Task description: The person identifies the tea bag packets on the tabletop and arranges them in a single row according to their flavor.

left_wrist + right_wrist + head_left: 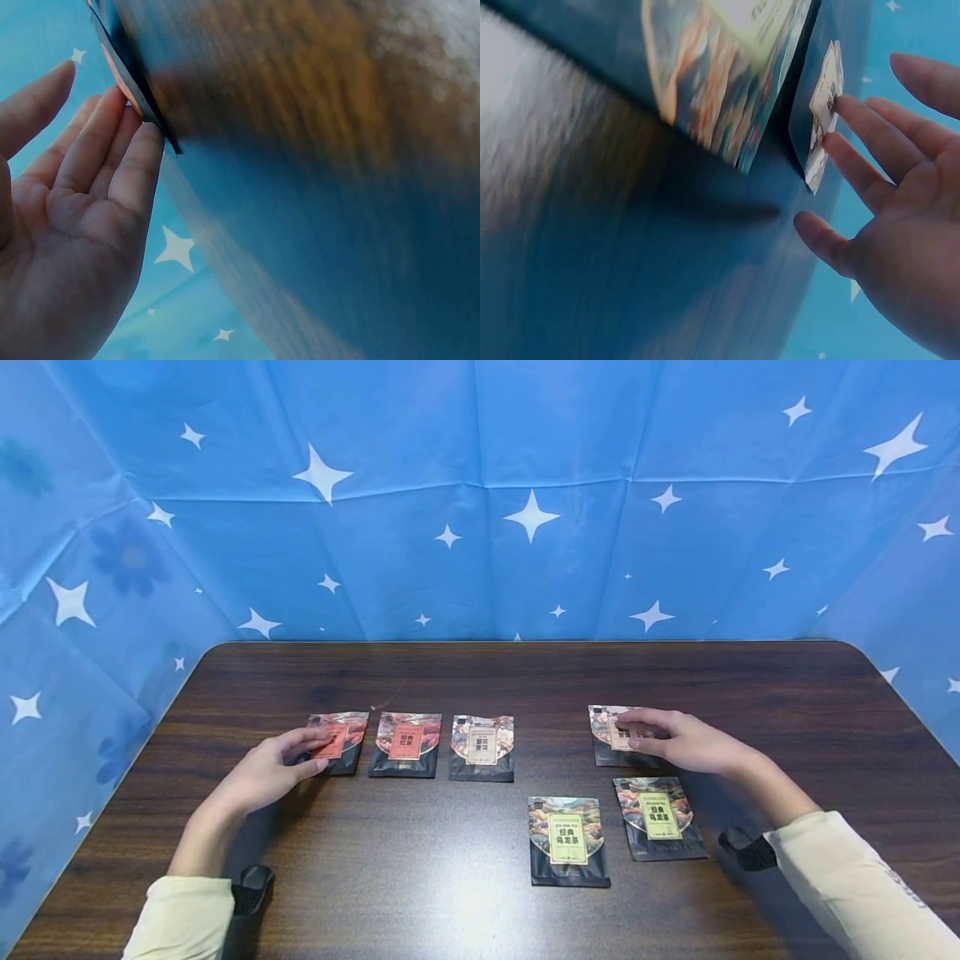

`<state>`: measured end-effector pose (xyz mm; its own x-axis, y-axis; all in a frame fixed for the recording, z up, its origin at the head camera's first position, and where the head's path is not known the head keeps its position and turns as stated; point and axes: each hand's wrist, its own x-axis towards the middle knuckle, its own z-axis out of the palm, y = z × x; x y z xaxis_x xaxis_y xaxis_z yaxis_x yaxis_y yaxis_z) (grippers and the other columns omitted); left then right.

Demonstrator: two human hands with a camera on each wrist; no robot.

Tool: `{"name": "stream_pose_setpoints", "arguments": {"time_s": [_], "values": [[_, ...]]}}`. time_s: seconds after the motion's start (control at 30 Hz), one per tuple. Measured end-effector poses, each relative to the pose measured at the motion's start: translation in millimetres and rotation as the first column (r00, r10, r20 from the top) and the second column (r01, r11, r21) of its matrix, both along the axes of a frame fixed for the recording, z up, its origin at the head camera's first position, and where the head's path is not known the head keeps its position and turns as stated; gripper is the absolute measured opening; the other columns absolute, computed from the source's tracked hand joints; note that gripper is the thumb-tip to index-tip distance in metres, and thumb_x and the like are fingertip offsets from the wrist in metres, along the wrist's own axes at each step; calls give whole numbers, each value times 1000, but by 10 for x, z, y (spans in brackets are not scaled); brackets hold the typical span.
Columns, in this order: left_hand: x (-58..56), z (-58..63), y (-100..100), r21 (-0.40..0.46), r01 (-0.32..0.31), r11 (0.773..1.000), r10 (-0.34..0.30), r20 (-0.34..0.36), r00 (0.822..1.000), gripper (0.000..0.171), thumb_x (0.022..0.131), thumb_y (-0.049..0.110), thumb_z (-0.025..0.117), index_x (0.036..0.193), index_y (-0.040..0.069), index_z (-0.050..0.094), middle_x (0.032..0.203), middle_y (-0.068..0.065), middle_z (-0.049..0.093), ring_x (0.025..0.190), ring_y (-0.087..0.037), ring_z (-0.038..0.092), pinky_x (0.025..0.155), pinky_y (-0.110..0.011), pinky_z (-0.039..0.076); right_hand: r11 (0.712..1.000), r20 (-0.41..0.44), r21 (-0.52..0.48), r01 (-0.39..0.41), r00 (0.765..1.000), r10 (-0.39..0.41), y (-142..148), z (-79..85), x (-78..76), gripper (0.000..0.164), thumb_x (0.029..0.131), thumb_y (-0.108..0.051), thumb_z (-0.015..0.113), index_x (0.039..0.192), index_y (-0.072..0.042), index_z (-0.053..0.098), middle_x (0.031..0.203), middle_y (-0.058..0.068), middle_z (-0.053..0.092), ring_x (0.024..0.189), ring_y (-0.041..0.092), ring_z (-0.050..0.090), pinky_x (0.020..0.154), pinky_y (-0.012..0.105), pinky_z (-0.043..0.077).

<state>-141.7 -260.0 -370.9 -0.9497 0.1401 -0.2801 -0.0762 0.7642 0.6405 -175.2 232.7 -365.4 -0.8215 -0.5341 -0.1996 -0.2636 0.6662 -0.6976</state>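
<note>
The left hand [273, 764] is resting extended fingers on a red packet [349, 742], thumb apart, and the right hand [690, 742] is touching a white-flowered packet [603, 742] with spread, fairly straight fingers; neither is gripping. Both packets are lying inward of their palms, nearer the worktop's [390, 860] far edge, with long axes seemingly running far edge to near edge. The red packet is sitting nearer the worktop's left edge, the white-flowered one nearer the right.
</note>
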Motion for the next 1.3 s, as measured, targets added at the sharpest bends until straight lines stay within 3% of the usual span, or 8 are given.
{"name": "stream_pose_setpoints", "arguments": {"time_s": [0.07,0.37,0.53,0.87,1.3], "values": [[-1,2,2,3,4,1000,-4,-7,1000,49,92,19,55,134,0,41,133,-31,40,119,-42,40,81,-47,38,1000,5,9,-4,1000,4,-46,2,8,43,96,-20,47,133,3,41,131,24,44,117,37,45,89,49,40],[5,-2,-3,-2,10,1000,-10,-6,1000,50,92,22,55,135,0,40,134,-31,38,123,-46,34,91,-59,31,999,-1,40,-34,999,34,-262,-21,38,45,96,-22,48,135,-1,40,136,22,39,121,39,40,92,52,35],[3,-4,-5,1,14,1000,-14,-12,1000,49,92,21,55,134,0,41,133,-30,39,123,-45,35,89,-56,34,998,-2,56,-32,999,32,-362,-34,64,46,95,-21,49,136,-3,40,141,22,33,126,39,34,96,53,31],[-1,-2,-5,3,2,1000,-2,5,1000,49,92,20,55,134,0,41,134,-30,39,124,-45,33,91,-58,31,993,-9,44,-113,993,114,-530,-17,151,49,96,-21,48,138,-2,36,139,19,38,127,38,33,97,54,29],[2,6,12,-5,-7,1000,7,8,1000,49,92,20,55,135,1,40,133,-31,39,119,-42,39,86,-53,35,989,-10,63,-134,991,135,-628,-13,153,49,95,-21,49,139,-2,35,140,19,36,129,40,27,99,56,24]]}}
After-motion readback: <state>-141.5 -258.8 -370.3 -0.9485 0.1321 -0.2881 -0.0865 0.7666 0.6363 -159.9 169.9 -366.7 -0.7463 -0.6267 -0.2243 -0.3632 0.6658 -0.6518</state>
